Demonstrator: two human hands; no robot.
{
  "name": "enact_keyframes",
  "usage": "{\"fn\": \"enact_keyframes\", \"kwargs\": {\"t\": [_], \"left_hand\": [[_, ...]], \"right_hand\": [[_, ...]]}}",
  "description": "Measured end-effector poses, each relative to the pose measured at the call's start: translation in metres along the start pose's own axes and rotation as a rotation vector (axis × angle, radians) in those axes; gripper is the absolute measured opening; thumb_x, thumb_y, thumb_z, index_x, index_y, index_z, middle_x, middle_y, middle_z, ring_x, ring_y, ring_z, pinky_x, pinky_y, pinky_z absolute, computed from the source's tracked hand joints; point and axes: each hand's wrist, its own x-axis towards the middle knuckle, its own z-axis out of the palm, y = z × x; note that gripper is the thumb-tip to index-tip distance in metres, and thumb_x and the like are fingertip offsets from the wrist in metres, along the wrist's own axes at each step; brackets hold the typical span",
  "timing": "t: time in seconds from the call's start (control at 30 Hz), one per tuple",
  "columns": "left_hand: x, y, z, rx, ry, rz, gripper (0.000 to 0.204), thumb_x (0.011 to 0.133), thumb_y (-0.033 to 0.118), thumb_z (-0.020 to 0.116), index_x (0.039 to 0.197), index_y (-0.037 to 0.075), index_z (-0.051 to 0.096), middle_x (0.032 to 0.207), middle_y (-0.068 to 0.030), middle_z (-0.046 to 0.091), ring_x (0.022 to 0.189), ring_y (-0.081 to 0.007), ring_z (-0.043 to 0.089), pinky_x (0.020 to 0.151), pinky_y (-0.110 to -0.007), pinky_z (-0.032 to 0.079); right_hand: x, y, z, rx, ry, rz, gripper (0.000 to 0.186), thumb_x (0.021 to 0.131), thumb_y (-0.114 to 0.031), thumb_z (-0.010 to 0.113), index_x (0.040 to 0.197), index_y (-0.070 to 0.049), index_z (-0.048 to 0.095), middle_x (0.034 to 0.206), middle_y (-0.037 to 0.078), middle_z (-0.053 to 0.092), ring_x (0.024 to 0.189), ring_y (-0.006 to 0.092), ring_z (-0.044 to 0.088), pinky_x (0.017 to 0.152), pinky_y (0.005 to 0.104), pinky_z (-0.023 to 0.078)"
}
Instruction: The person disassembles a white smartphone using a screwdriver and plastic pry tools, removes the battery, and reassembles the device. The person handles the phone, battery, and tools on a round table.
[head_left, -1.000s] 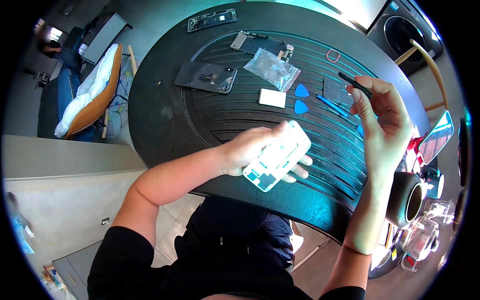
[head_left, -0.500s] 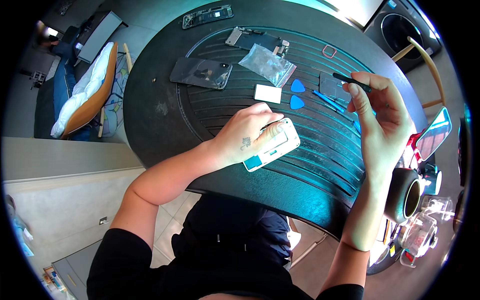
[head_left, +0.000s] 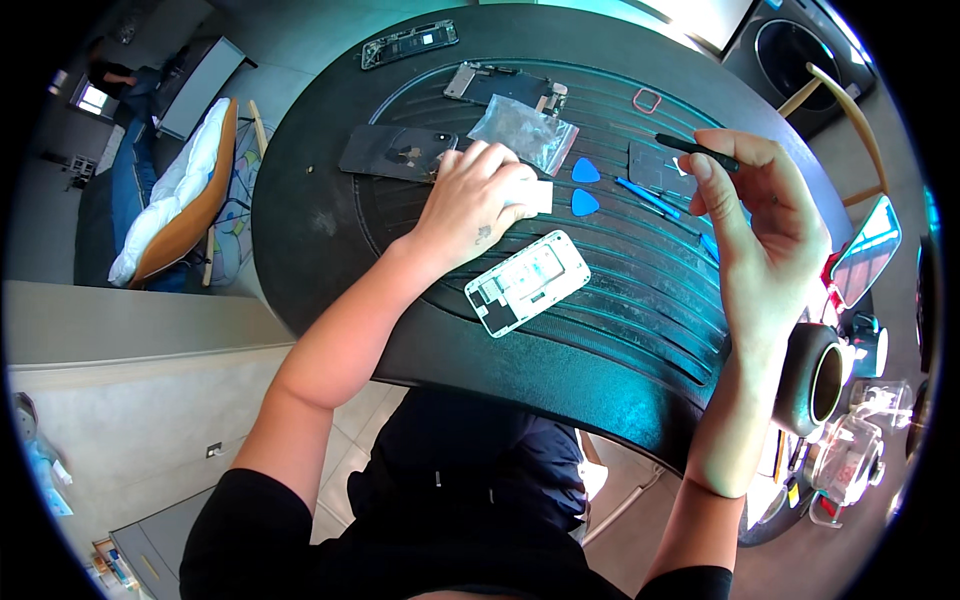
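Note:
My left hand (head_left: 470, 205) has curled fingers over a small white rectangular block (head_left: 533, 197), beside a dark phone (head_left: 385, 153). A white phone housing (head_left: 528, 283) lies just below that hand on the black table (head_left: 310, 235). My right hand (head_left: 750, 225) holds a slim black tool (head_left: 690, 148) above the table's right side. Near it are two blue triangular picks (head_left: 585, 186), blue tools (head_left: 645, 198) and a dark square mat (head_left: 655, 165). A clear bag (head_left: 522, 135) lies behind the block.
Phone parts (head_left: 505, 90) and an opened phone (head_left: 408, 45) sit at the back. A red-framed mirror-like screen (head_left: 862, 250), dark pot (head_left: 805, 378) and glassware (head_left: 845, 460) crowd the right edge, beside a wooden chair (head_left: 860, 140). A person (head_left: 115, 75) is at the far left.
My left hand has put the white housing down and moved up to the white block. My right hand still holds the black tool in much the same place.

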Motion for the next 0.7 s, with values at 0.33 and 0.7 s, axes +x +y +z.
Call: {"fn": "enact_keyframes", "kwargs": {"t": [0.33, 0.7], "left_hand": [[-0.009, -0.025, -0.053, -1.385, 0.492, -0.347, 0.026, 0.091, 0.009, 0.067, 0.113, -0.004, 0.062, 0.098, -0.0126, 0.070, 0.078, -0.0140, 0.065, 0.063, -0.022, 0.052], [-0.027, 0.003, -0.125, -1.440, 0.777, 0.032, 0.035, 0.101, 0.011, 0.047, 0.134, -0.002, 0.045, 0.135, -0.0242, 0.053, 0.125, -0.0318, 0.054, 0.098, -0.041, 0.052]], "right_hand": [[0.001, -0.021, -0.015, 0.047, 0.062, 0.019, 0.014, 0.087, 0.000, 0.069, 0.101, 0.002, 0.067, 0.086, 0.003, 0.068, 0.070, 0.0051, 0.059, 0.063, 0.0179, 0.047], [-0.003, -0.035, -0.025, 0.026, 0.074, -0.021, 0.015, 0.088, -0.001, 0.069, 0.102, 0.002, 0.066, 0.090, 0.004, 0.067, 0.075, 0.0081, 0.064, 0.063, 0.0196, 0.050]]}}
